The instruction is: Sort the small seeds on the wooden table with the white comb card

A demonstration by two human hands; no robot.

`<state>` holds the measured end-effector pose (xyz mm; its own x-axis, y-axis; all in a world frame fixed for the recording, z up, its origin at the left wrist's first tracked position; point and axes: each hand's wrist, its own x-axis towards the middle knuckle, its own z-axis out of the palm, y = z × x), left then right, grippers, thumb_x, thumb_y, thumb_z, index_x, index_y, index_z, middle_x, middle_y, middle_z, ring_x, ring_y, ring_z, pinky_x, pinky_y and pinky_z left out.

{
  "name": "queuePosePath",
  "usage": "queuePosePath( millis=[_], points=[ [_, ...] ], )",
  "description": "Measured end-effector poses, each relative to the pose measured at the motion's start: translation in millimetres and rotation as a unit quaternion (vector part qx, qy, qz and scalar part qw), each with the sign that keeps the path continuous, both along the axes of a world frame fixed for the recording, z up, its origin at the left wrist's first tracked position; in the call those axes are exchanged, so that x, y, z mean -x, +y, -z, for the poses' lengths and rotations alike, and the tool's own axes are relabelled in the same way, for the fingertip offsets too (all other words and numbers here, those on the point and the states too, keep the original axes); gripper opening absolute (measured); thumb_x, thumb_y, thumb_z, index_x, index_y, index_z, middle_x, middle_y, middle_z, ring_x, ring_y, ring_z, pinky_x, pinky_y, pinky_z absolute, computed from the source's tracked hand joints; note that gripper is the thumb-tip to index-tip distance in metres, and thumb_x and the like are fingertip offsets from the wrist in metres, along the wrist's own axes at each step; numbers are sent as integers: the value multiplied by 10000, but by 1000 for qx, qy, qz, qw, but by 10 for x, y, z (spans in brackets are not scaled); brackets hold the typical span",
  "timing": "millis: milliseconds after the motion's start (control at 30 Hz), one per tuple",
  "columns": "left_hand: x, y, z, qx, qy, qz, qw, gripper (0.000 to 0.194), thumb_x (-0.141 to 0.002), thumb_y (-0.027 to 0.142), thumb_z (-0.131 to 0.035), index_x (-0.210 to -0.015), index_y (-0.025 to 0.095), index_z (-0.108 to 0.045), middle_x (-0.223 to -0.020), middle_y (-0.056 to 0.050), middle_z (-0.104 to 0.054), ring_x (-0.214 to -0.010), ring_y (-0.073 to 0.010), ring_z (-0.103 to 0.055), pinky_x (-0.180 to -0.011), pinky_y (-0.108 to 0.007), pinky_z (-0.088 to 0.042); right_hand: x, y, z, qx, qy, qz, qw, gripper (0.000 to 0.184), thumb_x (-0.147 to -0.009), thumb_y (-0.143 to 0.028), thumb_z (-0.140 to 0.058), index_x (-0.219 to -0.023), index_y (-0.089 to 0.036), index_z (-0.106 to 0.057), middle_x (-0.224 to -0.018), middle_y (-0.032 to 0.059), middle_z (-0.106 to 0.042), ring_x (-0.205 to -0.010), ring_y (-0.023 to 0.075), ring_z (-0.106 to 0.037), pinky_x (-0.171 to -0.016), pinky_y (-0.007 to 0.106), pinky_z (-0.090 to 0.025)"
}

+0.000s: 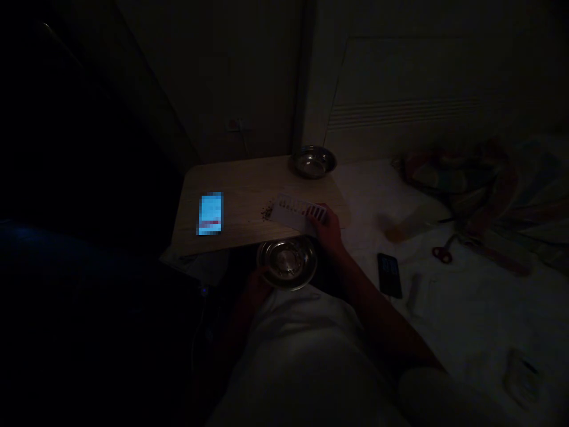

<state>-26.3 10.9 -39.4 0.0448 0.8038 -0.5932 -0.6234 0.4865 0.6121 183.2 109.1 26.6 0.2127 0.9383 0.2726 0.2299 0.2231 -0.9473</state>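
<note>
The room is very dark. My right hand (328,228) is closed on the right end of a flat white card-like piece (296,212) with a row of small marks, lying on a small wooden table (249,181). A little heap of crumbs or seeds (267,212) sits at the card's left end. My left hand (256,283) holds a round steel bowl (287,264) by its lower left rim, just below the table's front edge; its fingers are barely visible.
A lit phone (210,213) lies on the table's left part. A second steel bowl (313,161) stands at its far edge. On the white bed to the right lie a dark phone (390,275), red-handled scissors (443,254) and crumpled patterned cloth (471,178).
</note>
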Motion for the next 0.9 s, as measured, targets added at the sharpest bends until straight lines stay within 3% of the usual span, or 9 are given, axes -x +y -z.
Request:
queuePosePath(
  millis=[200, 367, 533, 900],
  points=[
    [-33, 54, 0, 17, -21, 5, 1000, 130, -628, 109, -669, -736, 180, -685, -860, -93, -741, -1157, -335, -564, -999, -451, -435, -102, 20, -1, -24, -5, 37, 999, 191, -753, -311, -597, -901, -191, -587, -853, 25, -629, -768, 165, -554, -719, 290, -437],
    [38, -54, 93, -31, 56, -51, 997, 297, -518, -22, -691, -712, 202, -672, -876, -47, -739, -1204, -307, -530, -1039, -399, -404, -109, 35, -32, -35, -10, 49, 998, 201, -750, -305, -607, -916, -192, -590, -856, 26, -625, -781, 171, -553, -723, 297, -437],
    [73, -50, 148, -30, 28, -29, 999, 231, -581, 78, -713, -790, 173, -693, -885, -71, -740, -1139, -316, -578, -990, -417, -446, -33, 68, -42, -46, -10, 32, 998, 183, -767, -322, -598, -906, -203, -588, -829, 18, -622, -753, 165, -543, -713, 296, -434],
    [76, -56, 112, -27, -13, -14, 999, 312, -610, 164, -725, -921, 183, -703, -915, -76, -745, -1158, -321, -567, -989, -411, -456, 11, 91, -9, -33, -17, 6, 999, 218, -750, -303, -609, -937, -193, -590, -830, 17, -617, -749, 166, -552, -699, 296, -443]
  ],
)
